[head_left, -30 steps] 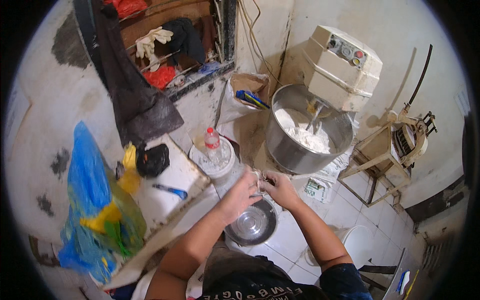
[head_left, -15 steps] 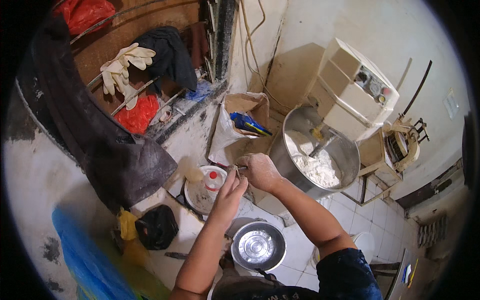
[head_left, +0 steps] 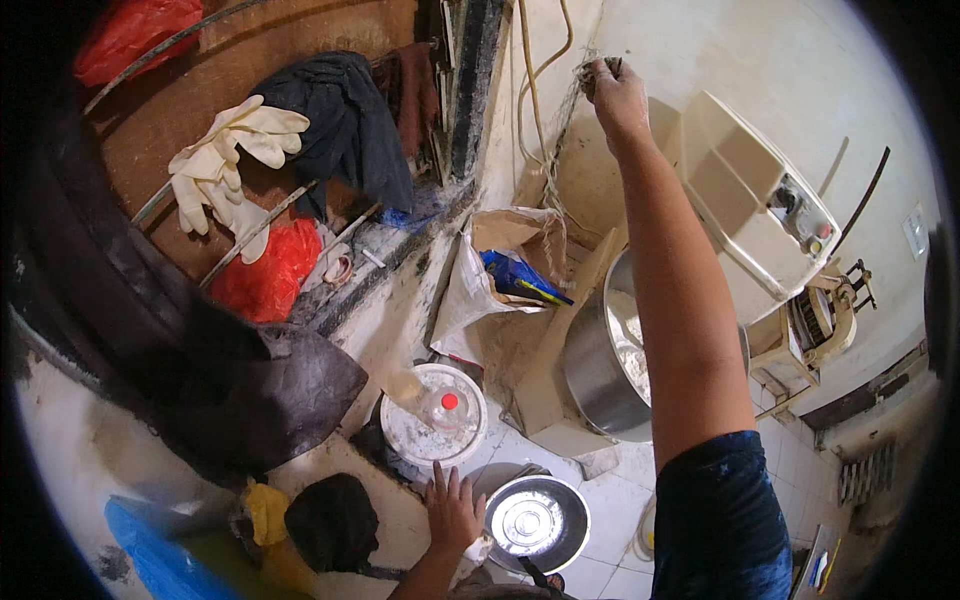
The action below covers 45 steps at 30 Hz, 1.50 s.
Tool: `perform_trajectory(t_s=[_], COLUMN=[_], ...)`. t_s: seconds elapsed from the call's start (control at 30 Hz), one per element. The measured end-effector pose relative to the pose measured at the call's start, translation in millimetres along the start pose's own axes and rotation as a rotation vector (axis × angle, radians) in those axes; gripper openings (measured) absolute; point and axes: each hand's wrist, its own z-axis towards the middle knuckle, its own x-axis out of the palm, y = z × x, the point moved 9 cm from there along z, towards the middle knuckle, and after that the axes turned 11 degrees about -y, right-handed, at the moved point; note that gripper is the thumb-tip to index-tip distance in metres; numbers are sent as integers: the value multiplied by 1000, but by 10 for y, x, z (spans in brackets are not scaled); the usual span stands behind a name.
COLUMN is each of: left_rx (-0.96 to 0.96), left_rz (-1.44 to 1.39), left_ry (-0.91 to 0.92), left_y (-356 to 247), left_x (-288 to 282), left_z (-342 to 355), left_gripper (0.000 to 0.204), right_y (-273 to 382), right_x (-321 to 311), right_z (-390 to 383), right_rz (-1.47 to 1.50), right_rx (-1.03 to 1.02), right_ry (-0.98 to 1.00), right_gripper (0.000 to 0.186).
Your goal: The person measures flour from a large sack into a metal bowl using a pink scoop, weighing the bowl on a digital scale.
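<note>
High up by the wall, my right hand (head_left: pixel 617 100) is closed at a small dark thing I cannot make out. My right arm stretches across the steel mixing bowl (head_left: pixel 600 375) and hides part of the white flour (head_left: pixel 627 345) in it. Lower down, my left hand (head_left: pixel 455 515) is open and empty, its fingers spread. It hovers between a white round lid (head_left: pixel 405 435) and a metal basin (head_left: pixel 575 545). A clear bottle with a red cap (head_left: pixel 449 401) stands on the lid.
A cream mixer head (head_left: pixel 745 190) rises beside my right arm. An open paper sack (head_left: pixel 455 310) holds a blue packet (head_left: pixel 520 275). Pale gloves (head_left: pixel 235 150), a dark cloth (head_left: pixel 335 120) and red plastic (head_left: pixel 275 275) hang at the left. A black bag (head_left: pixel 335 520) lies below.
My hands were together above the bottle and have parted. The right hand has risen far up to the wall, and the left has dropped down with its fingers spread. The view has shifted.
</note>
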Motion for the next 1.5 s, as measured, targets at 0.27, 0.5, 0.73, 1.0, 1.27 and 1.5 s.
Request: perform_trajectory(t_s=[0.27, 0.5, 0.73, 1.0, 1.27, 1.5], left_rx=[-16, -35, -119, -56, -561, -1397], left_rz=[12, 27, 77, 99, -285, 113], left_ry=[76, 55, 175, -86, -85, -528], left_y=[13, 12, 143, -472, -1874, -2208], left_x=[118, 173, 238, 169, -193, -572], left_z=[15, -12, -199, -463, -3426, -6850], left_gripper=[36, 30, 38, 30, 20, 18], right_y=[-1674, -2000, -1694, 239, 1076, 1979], right_x=[1127, 688, 370, -1126, -1539, -1823], right_z=[-940, -1261, -2336, -4762, -7370, -7610], right_rz=[-722, -671, 81, 375, 424, 691], right_rx=[-388, 120, 472, 590, -41, 143], right_ry=[791, 400, 543, 1154, 1618, 1380], right_gripper=[22, 28, 31, 20, 25, 27])
